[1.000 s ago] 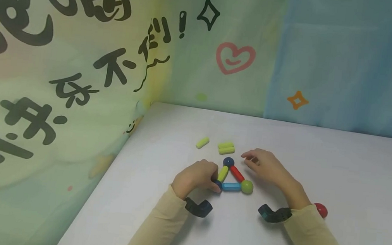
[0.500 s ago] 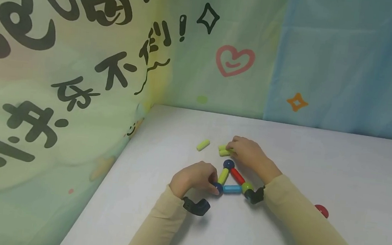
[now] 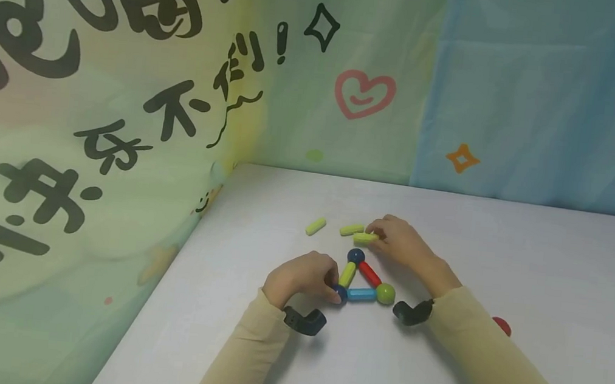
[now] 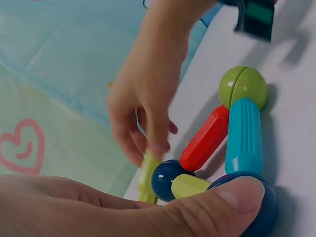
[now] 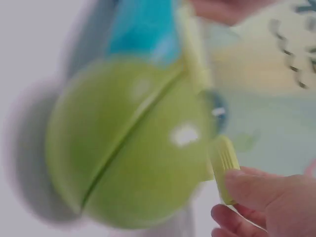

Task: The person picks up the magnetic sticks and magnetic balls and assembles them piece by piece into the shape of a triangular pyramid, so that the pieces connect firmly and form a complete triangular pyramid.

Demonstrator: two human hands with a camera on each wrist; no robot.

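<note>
A yellow-green rod (image 3: 362,238) has come apart from its neighbouring rod (image 3: 352,229) and shifted slightly right. The right hand (image 3: 403,242) has it in a narrow grip, pinched between thumb and fingers, right of the head view's centre. The left hand (image 3: 300,278) keeps its curled grip on a dark blue ball (image 4: 270,212), the lower-left corner of a rod-and-ball triangle below the frame's centre.

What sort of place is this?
Probably a small recording or play corner, though the wider room is out of view. A printed backdrop lines two sides of a white table; the red rod and green ball there look like a building toy.
</note>
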